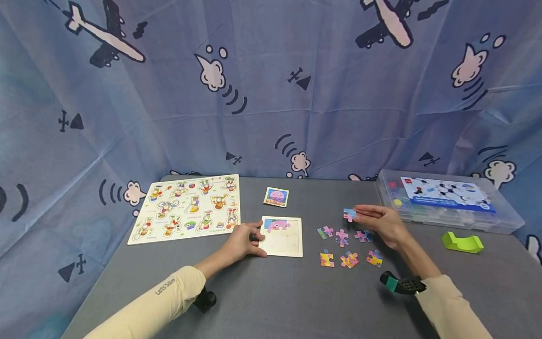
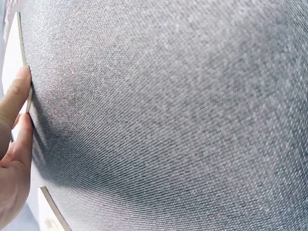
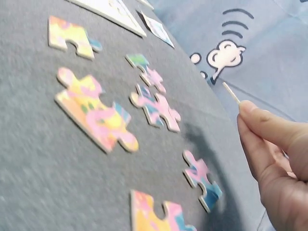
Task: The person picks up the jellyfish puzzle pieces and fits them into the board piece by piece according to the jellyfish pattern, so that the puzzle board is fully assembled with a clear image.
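Observation:
My left hand (image 1: 244, 241) holds the left side of a square wooden puzzle board (image 1: 282, 245), its fingertips and thumb at the edge. Several pieces form part of a pink animal picture along the board's top. In the left wrist view, two fingertips (image 2: 23, 77) lie on the board's pale edge (image 2: 12, 57). Between thumb and fingers, my right hand (image 1: 383, 225) pinches a blue and pink jigsaw piece (image 1: 349, 215). That piece appears edge-on (image 3: 231, 92) in the right wrist view, raised above the table. Loose jigsaw pieces (image 1: 342, 238) lie between the board and my right hand.
A small picture card (image 1: 276, 197) lies behind the board. On the left is a large picture board (image 1: 186, 212) with cartoon figures. A clear plastic case (image 1: 449, 202) stands at the back right, with a bright green block (image 1: 462, 242) in front. A patterned curtain (image 1: 271, 94) hangs behind the table.

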Demonstrator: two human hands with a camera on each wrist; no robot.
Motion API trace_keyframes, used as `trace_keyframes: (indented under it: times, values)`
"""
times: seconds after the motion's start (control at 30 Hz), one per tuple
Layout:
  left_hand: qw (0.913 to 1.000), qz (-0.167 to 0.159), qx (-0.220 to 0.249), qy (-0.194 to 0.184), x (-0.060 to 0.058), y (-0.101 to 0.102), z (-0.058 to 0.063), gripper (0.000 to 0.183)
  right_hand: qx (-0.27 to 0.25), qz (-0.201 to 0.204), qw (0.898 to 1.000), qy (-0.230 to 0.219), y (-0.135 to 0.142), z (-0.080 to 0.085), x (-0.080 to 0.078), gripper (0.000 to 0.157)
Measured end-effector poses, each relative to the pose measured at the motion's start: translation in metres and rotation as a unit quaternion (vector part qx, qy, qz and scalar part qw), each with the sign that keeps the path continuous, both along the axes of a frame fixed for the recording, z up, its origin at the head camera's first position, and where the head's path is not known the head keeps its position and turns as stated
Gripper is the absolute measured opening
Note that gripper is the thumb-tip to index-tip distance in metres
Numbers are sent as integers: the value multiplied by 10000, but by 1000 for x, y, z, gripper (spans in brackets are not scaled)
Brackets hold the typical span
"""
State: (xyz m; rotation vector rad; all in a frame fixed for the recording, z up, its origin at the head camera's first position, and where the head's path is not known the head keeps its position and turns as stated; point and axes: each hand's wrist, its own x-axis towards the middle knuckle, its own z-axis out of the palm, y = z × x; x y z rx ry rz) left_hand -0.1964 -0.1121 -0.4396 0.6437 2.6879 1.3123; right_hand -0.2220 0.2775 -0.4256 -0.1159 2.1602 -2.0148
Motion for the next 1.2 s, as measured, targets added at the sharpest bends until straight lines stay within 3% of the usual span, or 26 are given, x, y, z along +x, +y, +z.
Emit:
trace_keyframes:
  times: [0.57,1.03,1.2]
  values:
    - [9999,56,-26,-153,-1,1,1,28,-158,246,9995,142,-33,3,3,51]
    - [9999,32,-11,-159,-1,0,1,29,204,236,9995,103,-66,-11,-4,55]
    - [9999,29,-2,-167,1,0,3,30,73,201,9998,-29,-79,-12,-7,54]
